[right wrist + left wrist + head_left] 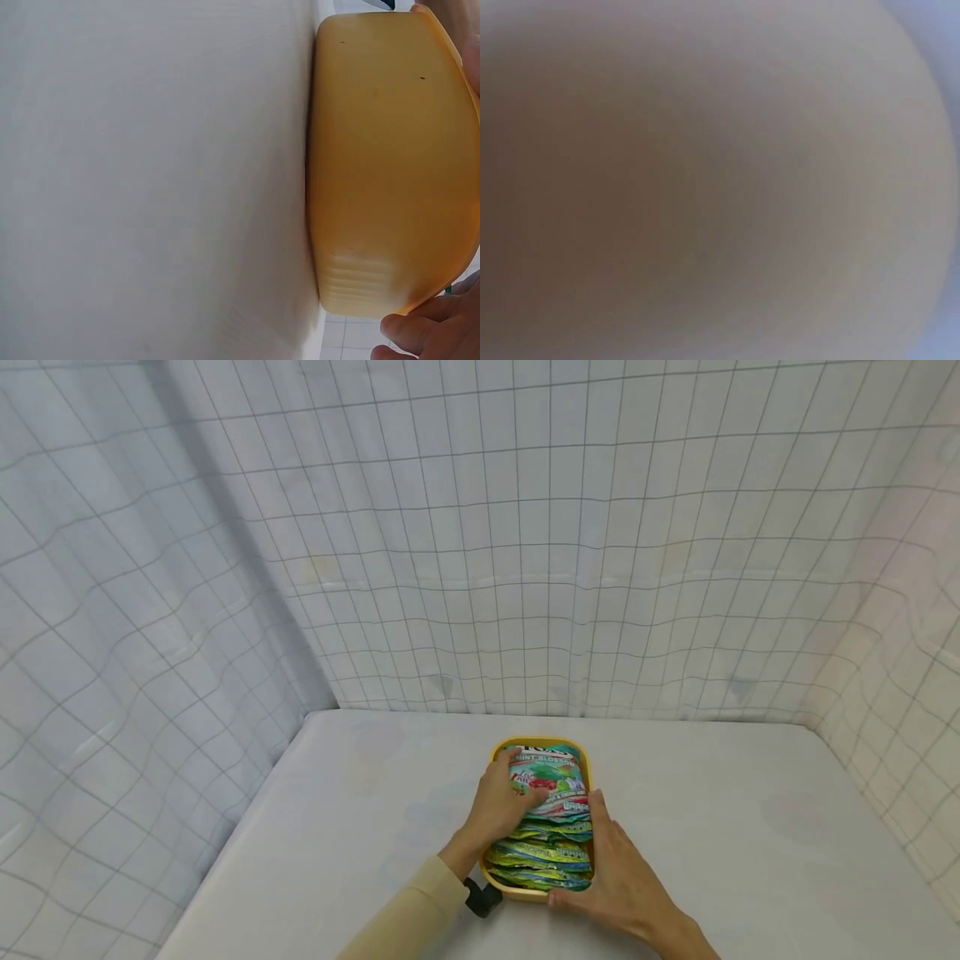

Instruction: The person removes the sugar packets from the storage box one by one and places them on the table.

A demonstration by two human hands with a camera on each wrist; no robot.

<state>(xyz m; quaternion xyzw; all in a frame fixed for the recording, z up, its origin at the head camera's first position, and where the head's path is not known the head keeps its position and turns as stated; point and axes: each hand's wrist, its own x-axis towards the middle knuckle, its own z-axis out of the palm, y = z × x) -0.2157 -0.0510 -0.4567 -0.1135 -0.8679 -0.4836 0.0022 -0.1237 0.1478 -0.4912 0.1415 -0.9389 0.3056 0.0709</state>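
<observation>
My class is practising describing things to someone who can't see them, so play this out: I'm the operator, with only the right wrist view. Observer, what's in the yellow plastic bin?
Observer: The head view shows a MINT BLOSSOM packet at the far end of the yellow plastic bin.
Operator: What's nearer the person?
Observer: Several yellow-green packets.
Operator: Is anything over the far packet?
Observer: Yes, the left hand, its thumb across the printed face.
</observation>
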